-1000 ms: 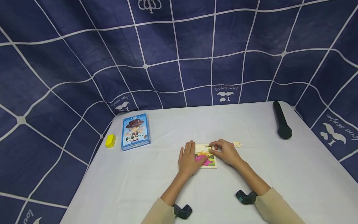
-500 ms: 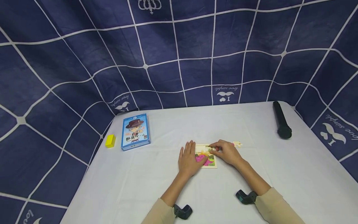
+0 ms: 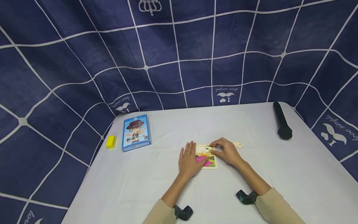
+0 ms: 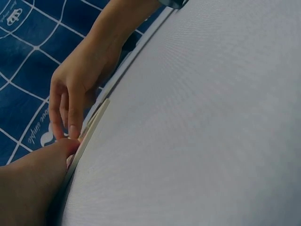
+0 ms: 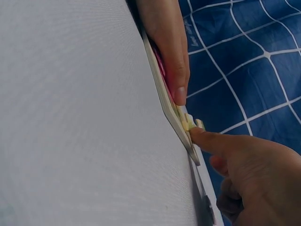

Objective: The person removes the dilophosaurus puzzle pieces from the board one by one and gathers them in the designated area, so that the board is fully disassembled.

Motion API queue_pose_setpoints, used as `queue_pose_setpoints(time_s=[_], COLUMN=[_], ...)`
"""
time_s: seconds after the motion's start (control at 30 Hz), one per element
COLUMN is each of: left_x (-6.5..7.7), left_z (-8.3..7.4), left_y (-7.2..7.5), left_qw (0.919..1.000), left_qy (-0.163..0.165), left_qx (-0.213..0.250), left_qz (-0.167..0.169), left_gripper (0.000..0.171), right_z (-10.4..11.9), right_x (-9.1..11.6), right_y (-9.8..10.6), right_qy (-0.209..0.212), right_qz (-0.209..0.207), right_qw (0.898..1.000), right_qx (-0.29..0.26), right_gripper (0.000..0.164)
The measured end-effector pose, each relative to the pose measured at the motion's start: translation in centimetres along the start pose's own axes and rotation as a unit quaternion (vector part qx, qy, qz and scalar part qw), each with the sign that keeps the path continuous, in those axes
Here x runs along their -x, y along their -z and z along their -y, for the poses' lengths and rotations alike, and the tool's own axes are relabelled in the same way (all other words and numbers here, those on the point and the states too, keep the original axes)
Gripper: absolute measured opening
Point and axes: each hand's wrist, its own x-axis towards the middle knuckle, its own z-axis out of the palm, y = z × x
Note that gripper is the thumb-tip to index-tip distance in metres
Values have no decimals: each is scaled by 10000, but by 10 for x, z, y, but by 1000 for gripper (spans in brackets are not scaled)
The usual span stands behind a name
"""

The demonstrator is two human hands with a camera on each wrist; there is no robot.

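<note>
A small jigsaw puzzle board (image 3: 212,165) with a pale rim and a pink and green picture lies on the white table. My left hand (image 3: 188,161) rests along its left side, fingers straight, thumb across the picture. At the upper right corner, my right hand (image 3: 227,152) pinches a small jigsaw piece (image 3: 208,149) between thumb and index finger. In the right wrist view that piece (image 5: 200,124) stands tilted above the board's rim (image 5: 171,115). A loose pale jigsaw piece (image 3: 238,145) lies just beyond the right hand.
A blue card game box (image 3: 136,132) lies at the back left, with a yellow block (image 3: 110,142) beside it. At the back right lies a black microphone-shaped object (image 3: 282,121). A dark blue checked curtain (image 3: 193,71) hangs behind the table.
The right fingers have shifted slightly, and the piece between them shows more of its face, tilted over the board's upper right. The left hand stays in place.
</note>
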Motion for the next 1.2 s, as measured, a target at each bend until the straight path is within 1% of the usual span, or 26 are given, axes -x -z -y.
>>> queue_pose_setpoints(time_s=[0.13,0.2,0.37,0.5,0.6,0.73,0.83,0.97,1.07,1.2], left_x=[0,0,0,0,0,0,-1,-1,-1,-1], left_z=[1,1,0,0,0,0,0,0,0,-1], left_y=[-2,-2,1,2,2,1,1,1,1,1], left_qw=[10000,10000,9999,9997,9997,9998,9997,9998,9997,9997], left_qy=[0,-13,18,70,72,62,52,56,73,89], left_qx=[-27,-26,-48,-86,-82,-120,-155,-141,-133,-130], left_qz=[-9,-23,109,220,206,173,153,148,178,212], left_gripper=[91,92,92,91,91,91,90,90,90,90], right_z=[0,0,2,1,1,1,1,-3,-11,-26], right_x=[-1,-1,-1,-1,-1,-1,-2,-1,4,14], right_y=[-1,-1,-1,-2,-2,2,9,27,45,68], right_qy=[70,96,111,34,-41,-111,-179,-319,-443,-632], right_qz=[-54,8,153,161,144,34,-143,-400,-612,-914], right_qw=[9995,9987,9954,9942,9933,9937,9943,9923,9912,9906], right_qx=[-288,-510,-941,-1066,-1149,-1118,-1044,-1127,-1085,-793], right_gripper=[25,24,23,23,23,23,23,24,24,25])
